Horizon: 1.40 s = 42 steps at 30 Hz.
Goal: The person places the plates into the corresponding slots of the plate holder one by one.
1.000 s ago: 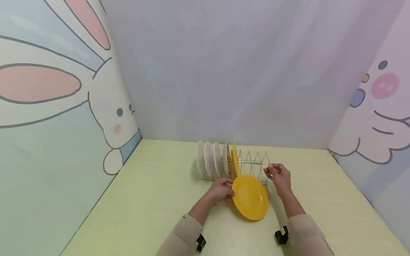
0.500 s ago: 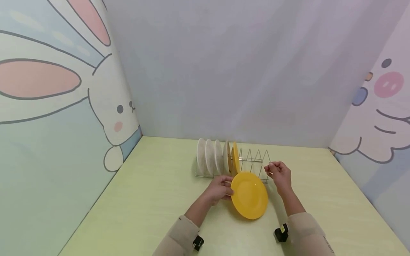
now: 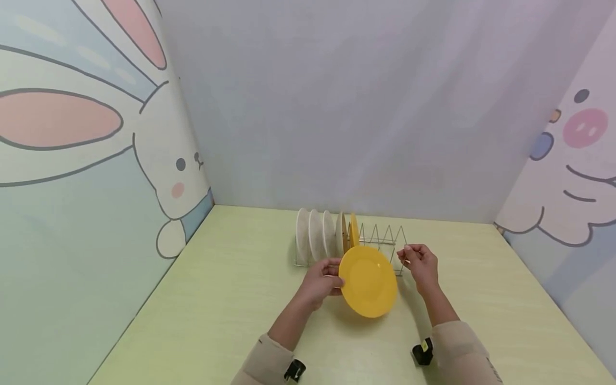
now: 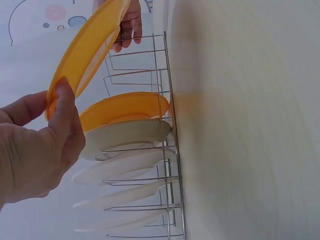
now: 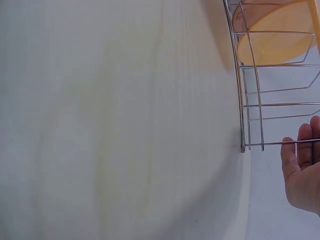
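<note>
My left hand (image 3: 317, 283) grips a yellow plate (image 3: 368, 282) by its left rim, thumb on the near face. The plate is tilted and held in the air in front of a wire dish rack (image 3: 377, 242). At the rack's right end, my right hand (image 3: 421, 266) pinches the end wire; its curled fingers (image 5: 304, 145) show around that wire in the right wrist view. Upright in the rack's left part stand several white plates (image 3: 315, 235), a beige-brown plate (image 3: 340, 235) and a second yellow plate (image 4: 127, 107). The held plate partly covers the rack's front.
The rack stands toward the back of a pale yellow-green table (image 3: 231, 278). Behind it hangs a grey-white curtain wall (image 3: 337, 107). Side walls carry cartoon animals. Slots at the rack's right hold no plates.
My left hand has lifted the yellow plate and shifted it slightly left, nearer the second yellow plate. The right hand stays on the rack's end wire.
</note>
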Each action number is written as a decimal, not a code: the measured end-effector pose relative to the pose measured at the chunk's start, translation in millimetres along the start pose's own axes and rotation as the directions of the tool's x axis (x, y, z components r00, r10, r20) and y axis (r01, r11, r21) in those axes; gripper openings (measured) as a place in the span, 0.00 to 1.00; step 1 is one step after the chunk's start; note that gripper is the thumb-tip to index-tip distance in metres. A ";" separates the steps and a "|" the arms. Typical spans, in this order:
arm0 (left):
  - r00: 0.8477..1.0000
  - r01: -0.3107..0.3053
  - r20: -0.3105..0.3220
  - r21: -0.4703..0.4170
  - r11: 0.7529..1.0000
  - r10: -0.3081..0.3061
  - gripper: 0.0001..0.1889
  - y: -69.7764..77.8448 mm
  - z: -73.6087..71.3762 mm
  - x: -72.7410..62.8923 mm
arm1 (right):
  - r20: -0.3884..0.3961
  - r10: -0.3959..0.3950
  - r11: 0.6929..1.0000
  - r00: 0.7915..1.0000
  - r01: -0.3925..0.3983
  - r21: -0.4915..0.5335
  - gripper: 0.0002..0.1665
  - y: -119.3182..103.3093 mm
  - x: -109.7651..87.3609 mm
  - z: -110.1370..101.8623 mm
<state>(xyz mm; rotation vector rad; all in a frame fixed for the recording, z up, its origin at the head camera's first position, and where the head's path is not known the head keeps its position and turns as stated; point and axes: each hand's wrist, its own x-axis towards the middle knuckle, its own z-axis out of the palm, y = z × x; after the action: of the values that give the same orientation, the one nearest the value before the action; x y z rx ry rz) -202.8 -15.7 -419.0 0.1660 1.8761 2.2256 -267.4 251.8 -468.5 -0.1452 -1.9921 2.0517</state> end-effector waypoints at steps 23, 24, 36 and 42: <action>0.984 -0.130 -0.135 -0.079 0.988 0.119 0.22 13.1 6.5 1.5 | 0.012 0.019 0.999 1.000 -0.019 0.032 0.16 5.4 -5.2 6.5; 0.980 -0.148 -0.147 -0.088 0.985 0.134 0.22 13.0 7.9 2.0 | 0.014 0.016 0.999 1.000 -0.016 0.031 0.17 5.3 -5.3 7.0; 0.902 -0.340 -0.318 -0.114 0.933 0.290 0.23 15.6 33.7 13.7 | 0.011 0.014 0.996 1.000 -0.015 0.084 0.15 1.5 -0.7 3.5; 0.841 -0.411 -0.393 -0.015 0.911 0.373 0.22 15.1 47.7 24.4 | 0.016 0.011 0.994 1.000 -0.013 0.109 0.13 -11.3 -6.8 2.8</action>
<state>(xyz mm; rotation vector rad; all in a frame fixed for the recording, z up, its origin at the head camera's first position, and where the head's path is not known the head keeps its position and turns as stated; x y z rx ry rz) -216.9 33.5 -397.2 0.1127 2.0670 2.7979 -260.2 247.4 -457.9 -0.1197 -1.8871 2.1694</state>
